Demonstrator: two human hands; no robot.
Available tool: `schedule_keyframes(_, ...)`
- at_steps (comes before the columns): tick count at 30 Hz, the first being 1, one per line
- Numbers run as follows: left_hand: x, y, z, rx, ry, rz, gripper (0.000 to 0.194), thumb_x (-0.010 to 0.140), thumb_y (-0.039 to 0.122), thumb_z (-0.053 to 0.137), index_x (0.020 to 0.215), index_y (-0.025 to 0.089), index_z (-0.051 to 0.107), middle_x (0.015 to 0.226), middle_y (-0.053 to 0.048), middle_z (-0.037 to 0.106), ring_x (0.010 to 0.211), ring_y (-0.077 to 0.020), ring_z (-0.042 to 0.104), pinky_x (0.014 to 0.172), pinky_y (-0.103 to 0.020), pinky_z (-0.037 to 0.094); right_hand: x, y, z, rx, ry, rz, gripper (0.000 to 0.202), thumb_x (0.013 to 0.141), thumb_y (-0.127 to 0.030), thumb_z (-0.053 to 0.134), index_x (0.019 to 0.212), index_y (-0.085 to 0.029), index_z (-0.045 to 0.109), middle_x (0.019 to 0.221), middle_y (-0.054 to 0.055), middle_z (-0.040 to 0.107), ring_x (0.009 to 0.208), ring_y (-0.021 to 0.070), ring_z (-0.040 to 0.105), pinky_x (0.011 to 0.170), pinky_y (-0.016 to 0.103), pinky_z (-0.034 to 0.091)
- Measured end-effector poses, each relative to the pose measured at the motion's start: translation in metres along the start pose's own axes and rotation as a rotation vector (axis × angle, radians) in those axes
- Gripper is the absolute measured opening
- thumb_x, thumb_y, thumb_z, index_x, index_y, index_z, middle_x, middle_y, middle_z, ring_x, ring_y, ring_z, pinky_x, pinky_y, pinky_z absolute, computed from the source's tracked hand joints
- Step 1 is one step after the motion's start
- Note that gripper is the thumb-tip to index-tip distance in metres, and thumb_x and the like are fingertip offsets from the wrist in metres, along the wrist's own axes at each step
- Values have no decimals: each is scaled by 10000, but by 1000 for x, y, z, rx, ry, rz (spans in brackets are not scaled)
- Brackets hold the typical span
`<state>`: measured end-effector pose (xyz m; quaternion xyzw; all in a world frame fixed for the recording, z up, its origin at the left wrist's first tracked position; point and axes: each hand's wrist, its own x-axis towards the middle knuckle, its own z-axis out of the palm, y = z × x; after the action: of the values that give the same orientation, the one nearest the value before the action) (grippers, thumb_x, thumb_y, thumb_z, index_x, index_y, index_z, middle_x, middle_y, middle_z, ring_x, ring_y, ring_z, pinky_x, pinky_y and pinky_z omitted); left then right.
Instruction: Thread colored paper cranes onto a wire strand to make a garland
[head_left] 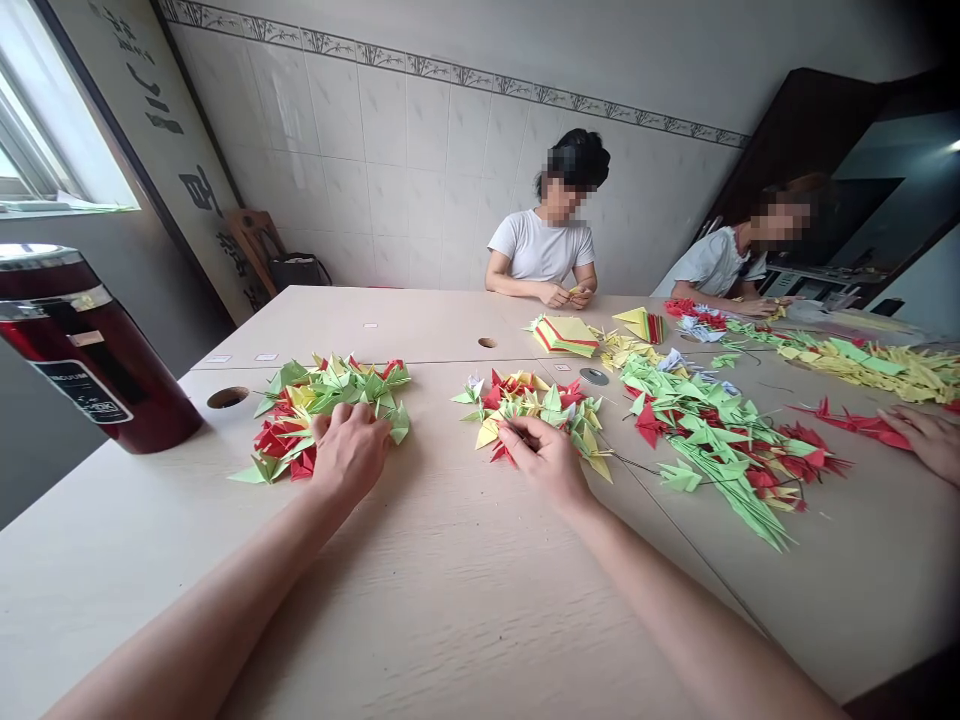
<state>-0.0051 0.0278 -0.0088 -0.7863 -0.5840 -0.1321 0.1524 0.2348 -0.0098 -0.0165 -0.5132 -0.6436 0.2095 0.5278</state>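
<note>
Folded paper cranes in green, red and yellow lie in a loose pile (pixel 334 385) at the left. My left hand (pixel 350 448) rests on the near right side of that pile, fingers curled down into it; what they hold, if anything, is hidden. Right of it is a smaller ring-like cluster of cranes (pixel 555 402). At its near edge my right hand (pixel 546 455) has thumb and index finger pinched together, and the thing between them is too small to make out. A dark string runs from this cluster rightward towards a green crane (pixel 681 477).
A red vacuum flask (pixel 97 350) stands at the left edge of the table (pixel 420 610). Long heaps of cranes (pixel 720 430) and stacked paper (pixel 566 335) lie to the right. Two people sit across; another person's hand (pixel 926 440) reaches in at the right edge.
</note>
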Motion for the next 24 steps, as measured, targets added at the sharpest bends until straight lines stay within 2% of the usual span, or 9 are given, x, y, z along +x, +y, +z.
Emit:
schedule_keyframes(3,2,5,1,-25,32,34,273,797,211,457,977,285,649,921,-89,568,877,-258,416,727,-389,270,-3,2,4,-3,-60,-7,209,796,-328,533,803,-146,636,678,25,625,597,140,555,542,227,438)
schedule_keyframes(7,4,9,-2,-95,83,64,284,837,248,429,744,257,697,857,-88,589,858,-254,432,745,-422,269,-7,1,8,-3,-135,-21,209,805,-320,516,804,-152,640,680,22,617,610,140,546,549,233,439)
schedule_keyframes(9,2,12,-6,-206,170,72,290,854,277,423,752,258,694,856,-77,613,853,-245,451,758,-428,282,-10,-1,10,-1,-147,-4,205,804,-315,517,806,-153,643,678,21,618,607,140,545,546,238,445)
schedule_keyframes(11,-4,17,-9,-427,234,71,230,841,312,464,810,252,684,854,-62,639,843,-229,486,761,-405,321,-12,-5,12,15,-135,27,199,794,-311,529,816,-151,644,694,27,633,612,143,557,555,247,459)
schedule_keyframes(13,-11,26,-11,-746,176,8,203,807,354,517,839,220,666,817,-54,655,773,-196,531,704,-342,383,-14,-10,14,52,-121,51,194,781,-304,544,843,-149,643,722,36,651,634,149,579,576,255,476)
schedule_keyframes(15,-19,37,-11,-1060,20,-102,241,781,392,542,854,186,645,775,-50,657,674,-164,550,607,-285,413,-17,-15,16,93,-128,61,189,776,-296,553,860,-150,638,730,37,656,646,148,592,584,252,485)
schedule_keyframes(17,-25,48,-11,-1261,-100,-174,259,771,399,552,859,168,629,772,-47,656,647,-150,559,573,-263,423,-19,-19,18,126,-151,65,183,771,-296,564,862,-153,632,725,32,652,641,141,595,578,241,484)
schedule_keyframes(20,-30,57,-10,-1384,-136,-165,212,763,354,573,838,160,614,796,-43,655,686,-145,574,611,-255,441,-23,-22,21,154,-179,78,209,746,-313,607,877,-151,624,731,31,647,653,141,602,586,234,486)
schedule_keyframes(24,-32,59,-7,-1456,-162,-115,159,769,311,568,801,157,591,787,-37,640,704,-139,579,639,-253,457,-25,-21,24,105,-214,54,229,739,-292,612,920,-152,619,741,34,647,662,149,610,588,242,491)
